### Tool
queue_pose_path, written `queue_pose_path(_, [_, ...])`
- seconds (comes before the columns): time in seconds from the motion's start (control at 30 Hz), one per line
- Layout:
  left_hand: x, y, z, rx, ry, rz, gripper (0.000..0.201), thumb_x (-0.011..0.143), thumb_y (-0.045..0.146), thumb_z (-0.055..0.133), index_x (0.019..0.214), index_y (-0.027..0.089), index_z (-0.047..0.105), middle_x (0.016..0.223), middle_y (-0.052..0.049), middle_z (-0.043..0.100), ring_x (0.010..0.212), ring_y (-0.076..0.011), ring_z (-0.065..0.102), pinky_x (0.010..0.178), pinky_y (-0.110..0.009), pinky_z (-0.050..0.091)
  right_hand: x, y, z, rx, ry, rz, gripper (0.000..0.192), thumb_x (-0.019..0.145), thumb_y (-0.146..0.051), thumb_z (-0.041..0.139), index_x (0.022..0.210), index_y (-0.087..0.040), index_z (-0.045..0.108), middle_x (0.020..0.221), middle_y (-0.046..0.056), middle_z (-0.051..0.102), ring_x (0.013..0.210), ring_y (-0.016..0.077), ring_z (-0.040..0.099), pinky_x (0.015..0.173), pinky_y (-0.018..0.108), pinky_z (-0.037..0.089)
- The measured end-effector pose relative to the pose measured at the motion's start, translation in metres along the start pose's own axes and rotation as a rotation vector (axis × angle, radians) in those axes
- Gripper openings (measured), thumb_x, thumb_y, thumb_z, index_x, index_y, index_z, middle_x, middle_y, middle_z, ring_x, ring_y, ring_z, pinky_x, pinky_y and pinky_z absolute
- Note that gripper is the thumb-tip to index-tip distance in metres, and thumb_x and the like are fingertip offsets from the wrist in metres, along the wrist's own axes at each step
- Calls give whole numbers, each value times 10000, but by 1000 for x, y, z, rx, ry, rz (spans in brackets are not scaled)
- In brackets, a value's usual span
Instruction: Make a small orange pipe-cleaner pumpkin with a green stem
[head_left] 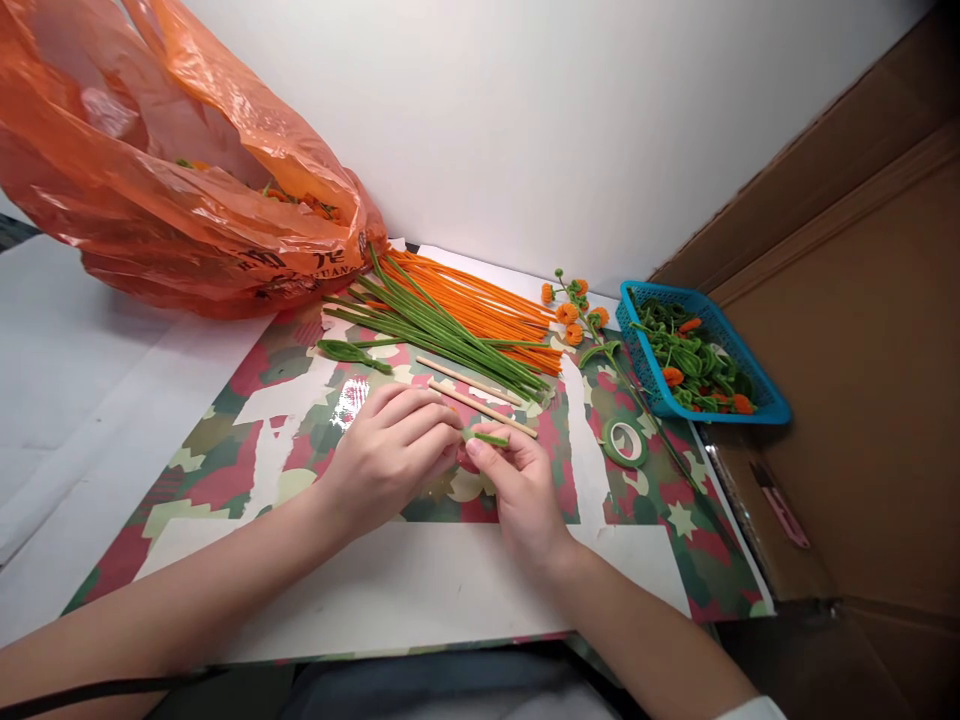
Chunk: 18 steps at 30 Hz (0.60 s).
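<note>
My left hand (390, 450) and right hand (521, 490) meet over the camouflage-print mat (675, 520) on the tabletop, fingers pinched together on a short fuzzy green pipe-cleaner piece (491, 438). Just beyond lie two thin wooden sticks (480, 395), then long green and orange pipe cleaners (465, 315); a crinkled orange plastic bag (172, 170) sits farthest left.

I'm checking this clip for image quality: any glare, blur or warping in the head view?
Head view: sharp overall; a glare patch on the glossy mat just left of the left hand; soft light, faint shadows under both hands; wide-angle warping bends the cardboard wall and the orange bag at the edges.
</note>
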<state>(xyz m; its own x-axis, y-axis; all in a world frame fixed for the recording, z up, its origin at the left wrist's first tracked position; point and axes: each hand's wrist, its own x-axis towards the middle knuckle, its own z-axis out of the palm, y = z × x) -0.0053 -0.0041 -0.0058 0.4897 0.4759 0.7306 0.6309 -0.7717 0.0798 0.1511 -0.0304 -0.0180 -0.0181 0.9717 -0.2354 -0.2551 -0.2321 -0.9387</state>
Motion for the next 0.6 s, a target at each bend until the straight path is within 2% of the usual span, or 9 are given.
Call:
queue_pose_path(0.1, [-1, 0, 1, 0, -7, 8, 157, 891, 93, 546, 778, 200, 574, 770, -12, 732, 773, -185, 630, 742, -330, 468, 0, -1, -1, 21, 29, 12, 274, 642, -334, 798, 695, -183, 576, 804, 1, 652, 686, 116, 595, 656, 260, 505])
queue_pose_path(0.2, [-3, 0, 2, 21, -30, 36, 162, 909, 101, 522, 794, 198, 581, 791, -17, 738, 777, -181, 636, 778, -340, 479, 1, -3, 0, 72, 32, 43, 374, 598, -315, 834, 735, -203, 506, 827, -16, 653, 670, 105, 606, 645, 249, 514])
queue_pose_path(0.3, [-3, 0, 3, 30, -52, 41, 154, 912, 114, 521, 805, 204, 585, 808, -17, 744, 779, -183, 650, 800, -356, 484, 3, -4, -1, 17, 40, 33, 361, 605, -330, 835, 789, -203, 551, 781, -22, 637, 647, 104, 600, 625, 240, 515])
queue_pose_path(0.43, [-3, 0, 5, -19, -33, 16, 131, 879, 100, 559, 797, 201, 574, 809, -24, 740, 787, -197, 672, 771, -362, 510, 7, -3, -2, -53, 57, -1, 284, 628, -340, 811, 770, -192, 614, 699, -23, 613, 601, 105, 584, 591, 242, 509])
queue_pose_path(0.5, [-3, -1, 5, -104, -24, -40, 134, 875, 105, 560, 779, 199, 566, 860, -46, 736, 855, -204, 684, 792, -358, 534, 8, -3, -2, -56, 60, -11, 275, 619, -330, 810, 770, -195, 622, 695, -24, 618, 600, 110, 591, 588, 245, 513])
queue_pose_path(0.6, [-6, 0, 5, -286, -49, -196, 136, 884, 111, 533, 778, 191, 563, 988, -84, 720, 955, -191, 686, 801, -300, 560, 8, -4, -2, -63, 42, -20, 269, 618, -330, 806, 769, -196, 629, 705, -18, 633, 621, 119, 613, 612, 256, 527])
